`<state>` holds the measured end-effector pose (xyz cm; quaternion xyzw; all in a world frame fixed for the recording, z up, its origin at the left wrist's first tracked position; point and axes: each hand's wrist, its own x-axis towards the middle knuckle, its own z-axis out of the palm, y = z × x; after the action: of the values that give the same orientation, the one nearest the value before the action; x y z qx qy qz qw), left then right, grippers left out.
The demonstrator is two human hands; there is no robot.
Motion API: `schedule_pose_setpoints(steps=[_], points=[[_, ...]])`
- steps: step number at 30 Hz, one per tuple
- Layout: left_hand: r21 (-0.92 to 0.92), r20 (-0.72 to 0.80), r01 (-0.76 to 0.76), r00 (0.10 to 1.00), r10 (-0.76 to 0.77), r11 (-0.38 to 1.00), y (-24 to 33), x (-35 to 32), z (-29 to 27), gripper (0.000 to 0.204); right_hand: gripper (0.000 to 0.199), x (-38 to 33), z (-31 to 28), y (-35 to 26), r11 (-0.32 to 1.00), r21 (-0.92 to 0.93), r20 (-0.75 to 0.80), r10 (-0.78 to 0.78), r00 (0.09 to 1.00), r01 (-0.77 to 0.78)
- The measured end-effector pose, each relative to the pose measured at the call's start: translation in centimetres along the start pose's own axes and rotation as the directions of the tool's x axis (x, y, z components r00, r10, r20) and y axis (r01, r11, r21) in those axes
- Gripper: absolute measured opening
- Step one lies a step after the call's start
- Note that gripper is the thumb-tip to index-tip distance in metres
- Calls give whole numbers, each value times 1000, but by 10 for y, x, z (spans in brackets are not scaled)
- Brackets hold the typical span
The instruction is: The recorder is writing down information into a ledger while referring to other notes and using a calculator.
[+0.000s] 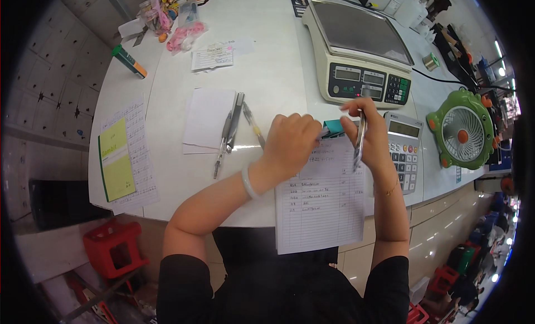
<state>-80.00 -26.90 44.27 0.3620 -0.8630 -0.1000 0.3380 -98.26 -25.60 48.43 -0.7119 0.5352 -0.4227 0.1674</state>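
A lined sheet with handwriting (320, 223) lies at the table's near edge and overhangs it. A teal binder clip (333, 127) sits at the top of the sheet. My left hand (291, 141) is closed at the clip's left side, its fingertips apparently pinching the clip's metal handle, though the fingers partly hide it. In my right hand (368, 129) is a silver pen (360, 141), held upright between thumb and fingers above the sheet's upper right. A grey calculator (405, 151) lies beside that hand.
A weighing scale (362, 51) stands at the back right, with a green fan (462, 129) nearer. Left of my hands lie several pens (233, 120) and blank paper (203, 120). A yellow-green booklet (118, 159) and a green tube (128, 61) are farther left. A red stool (114, 249) stands below.
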Motion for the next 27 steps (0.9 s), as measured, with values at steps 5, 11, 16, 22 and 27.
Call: schedule_pose_setpoints(steps=[5, 11, 16, 22, 27], points=[[278, -106, -267, 946, 305, 923, 19, -15, 1, 9, 29, 20, -23, 9, 905, 74, 604, 294, 740, -420], [346, -115, -359, 901, 419, 867, 31, -23, -1, 9, 20, 24, -17, 0, 905, -183, 683, 399, 612, -385], [322, -181, -386, 871, 456, 865, 36, -24, 2, 10, 25, 14, -14, 1, 892, 52, 636, 317, 703, -449], [40, -84, -84, 993, 88, 996, 19, -9, -5, 17, 36, -4, -11, 5, 793, 552, 170, 196, 966, -258], [-111, -3, 45, 999, -45, 993, 10, -2, -9, 24, 39, -4, -1, -6, 950, 309, 0, -58, 998, 55]])
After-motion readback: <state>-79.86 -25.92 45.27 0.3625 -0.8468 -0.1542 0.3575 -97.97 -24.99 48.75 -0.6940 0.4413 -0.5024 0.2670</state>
